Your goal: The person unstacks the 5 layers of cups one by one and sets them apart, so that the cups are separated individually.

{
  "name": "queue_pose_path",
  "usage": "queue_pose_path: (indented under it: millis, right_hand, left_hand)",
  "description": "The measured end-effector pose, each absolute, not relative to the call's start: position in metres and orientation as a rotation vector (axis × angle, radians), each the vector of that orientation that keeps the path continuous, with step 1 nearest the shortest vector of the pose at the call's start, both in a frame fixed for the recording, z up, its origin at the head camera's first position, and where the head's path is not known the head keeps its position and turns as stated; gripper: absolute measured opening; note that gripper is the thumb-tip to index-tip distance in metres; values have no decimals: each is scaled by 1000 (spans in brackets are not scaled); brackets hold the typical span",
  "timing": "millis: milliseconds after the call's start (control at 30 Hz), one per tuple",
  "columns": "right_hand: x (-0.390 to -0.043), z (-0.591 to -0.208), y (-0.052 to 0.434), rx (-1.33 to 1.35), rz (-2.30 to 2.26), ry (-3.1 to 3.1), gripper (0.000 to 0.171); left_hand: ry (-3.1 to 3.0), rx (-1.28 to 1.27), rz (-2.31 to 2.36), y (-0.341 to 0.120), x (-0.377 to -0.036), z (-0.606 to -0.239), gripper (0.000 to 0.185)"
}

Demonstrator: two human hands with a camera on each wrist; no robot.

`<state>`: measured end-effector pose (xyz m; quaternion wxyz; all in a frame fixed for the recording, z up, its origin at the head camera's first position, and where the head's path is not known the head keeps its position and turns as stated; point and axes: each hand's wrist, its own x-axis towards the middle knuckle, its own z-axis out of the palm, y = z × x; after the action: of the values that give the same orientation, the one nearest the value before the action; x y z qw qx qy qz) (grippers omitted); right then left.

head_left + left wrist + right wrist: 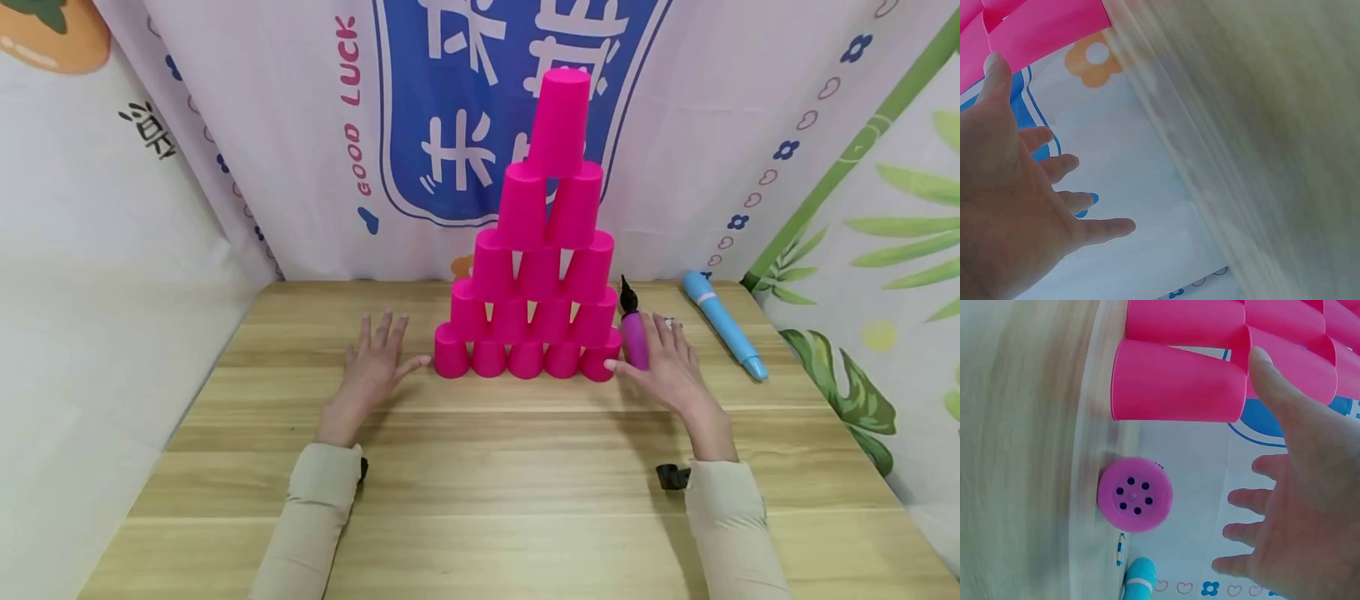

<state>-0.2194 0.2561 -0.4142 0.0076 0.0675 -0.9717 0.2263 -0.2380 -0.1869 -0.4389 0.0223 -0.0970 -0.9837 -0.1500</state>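
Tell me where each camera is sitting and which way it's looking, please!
Head camera: on the person's head, facing forward and down at the stacked pink cups; left hand, right hand and sleeves show.
Left wrist camera: on that wrist, facing the patterned cloth, wooden table and some pink cups; left hand shows.
Right wrist camera: on that wrist, facing pink cups and the purple pump's end; right hand shows.
Head and right wrist views share the purple pump.
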Motion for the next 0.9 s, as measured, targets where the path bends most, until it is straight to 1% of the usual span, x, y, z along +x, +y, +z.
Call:
queue_pose_path:
  millis: [100,233,400,533,667,800,900]
  right_hand:
    - [-223,-413,254,266,744,-2947,99]
    - [-229,-411,249,341,899,-2844,91]
    - [-233,-411,243,359,1093,-2874,84]
    - [-235,-412,239,305,1141,-2917,78]
    - [-237,-419,234,299,1183,-2872,70]
    - [-239,-425,230,323,1200,-2822,63]
    - [-241,-427,227,314,1219,-2804,63]
  left_hand:
    - [-3041,-302,-472,-186,-240,-435,85]
    - [-3004,-323,-478,-186,-240,-427,82]
    - [-2885,-328,-566,-186,-231,-398,77]
    - [-2710,-374,-725,-175,-221,-350,72]
    - [-2504,-561,-983,-151,-219,-289,64]
    - [-2358,-721,-1255,-121,-231,-233,63]
    - [-2262,-775,-1397,-99,-246,-203,65]
